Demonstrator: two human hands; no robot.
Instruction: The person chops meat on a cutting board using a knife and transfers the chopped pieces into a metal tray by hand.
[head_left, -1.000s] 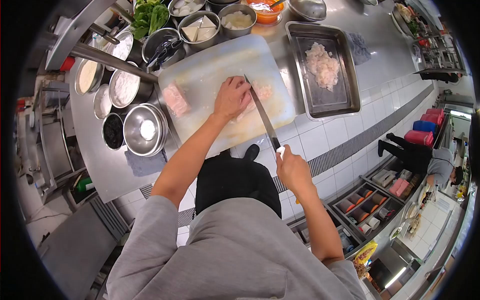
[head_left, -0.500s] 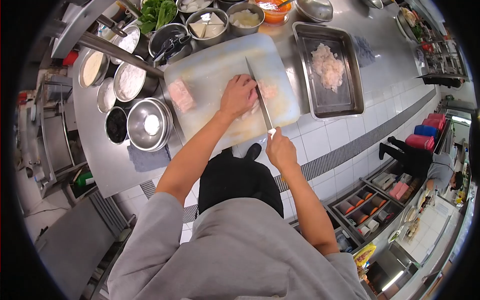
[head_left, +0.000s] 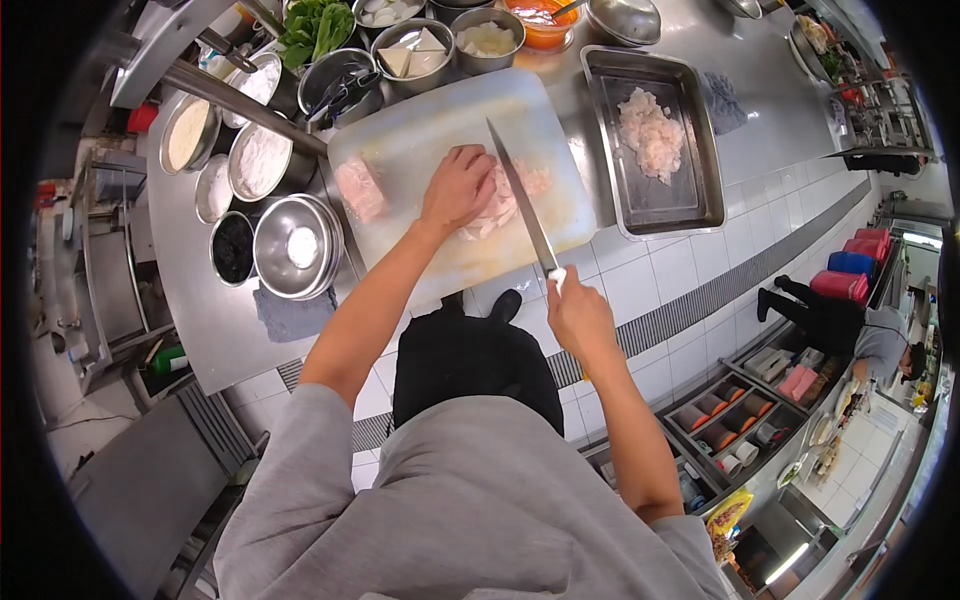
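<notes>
My right hand (head_left: 582, 318) is closed round the white handle of a long kitchen knife (head_left: 522, 195). Its blade points away from me over the cutting board (head_left: 440, 115). My left hand (head_left: 460, 188) lies to the left of the blade, fingers together and curled onto pale pink raw meat (head_left: 493, 215), partly covering it. Small cut bits of this meat (head_left: 538, 180) lie to the right of the blade. A larger uncut piece of meat (head_left: 360, 190) rests at the board's left side.
Right of the board stands a metal tray (head_left: 665, 212) with a heap of chopped meat (head_left: 652, 135). Stacked steel bowls (head_left: 292, 248) and bowls of white powder (head_left: 260, 160) line the left. Tofu (head_left: 412, 55) and leafy greens (head_left: 318, 30) sit behind. Another person (head_left: 880, 330) is far right.
The knife and my right hand have shifted right and slightly towards me, away from my left hand. My left hand has moved a little left, showing more of the meat.
</notes>
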